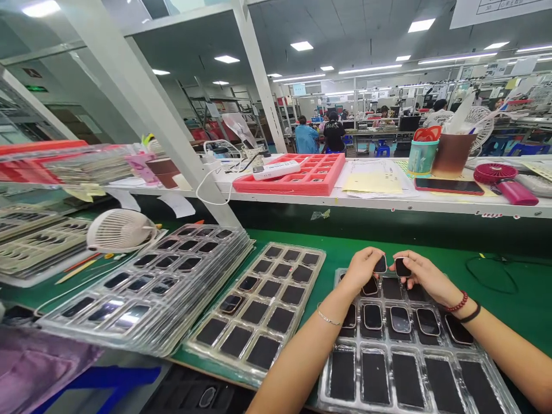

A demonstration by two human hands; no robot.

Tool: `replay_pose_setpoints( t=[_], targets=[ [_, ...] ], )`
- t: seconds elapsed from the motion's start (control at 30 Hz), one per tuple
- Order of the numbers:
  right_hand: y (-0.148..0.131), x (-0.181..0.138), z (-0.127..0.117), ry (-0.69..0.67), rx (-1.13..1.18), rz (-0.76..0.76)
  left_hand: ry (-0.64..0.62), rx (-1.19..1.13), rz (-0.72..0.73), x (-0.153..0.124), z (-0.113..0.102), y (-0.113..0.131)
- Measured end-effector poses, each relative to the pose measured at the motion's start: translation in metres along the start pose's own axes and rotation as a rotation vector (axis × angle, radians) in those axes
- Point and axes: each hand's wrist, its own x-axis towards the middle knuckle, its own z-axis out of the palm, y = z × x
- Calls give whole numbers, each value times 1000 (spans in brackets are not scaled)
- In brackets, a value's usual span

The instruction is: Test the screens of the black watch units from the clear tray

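Note:
My left hand is closed on a small dark square watch piece, pinched between the fingertips. Close beside it, my right hand grips a watch case with a dark face and a gold-coloured rim. Both hands are over the far part of a clear plastic tray. A row of rimmed watch cases lies in that tray's middle pockets, while the nearest pockets show only dark lining. My palms and wrists hide some of the far pockets.
Left of my arms lies a second tray with a few watch cases. Further left rises a stack of trays holding dark screens, with a white fan behind. A shelf carrying a red foam tray and a phone crosses the back.

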Motion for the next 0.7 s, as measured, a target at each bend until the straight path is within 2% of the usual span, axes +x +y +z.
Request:
replay_pose_setpoints(
  t=[0.2, 0.43, 0.53, 0.7],
  targets=[
    [5, -1, -4, -78, -209, -76, -64, 171, 59, -3, 0, -8],
    [7, 0, -6, -44, -225, -71, -27, 279, 115, -6, 1, -7],
    [8, 0, -8, -27, -180, -94, 6, 214, 88, -6, 1, -4],
    [7, 1, -13, -10, 38, -13, 16, -5, -27, -5, 0, 2]
  ],
)
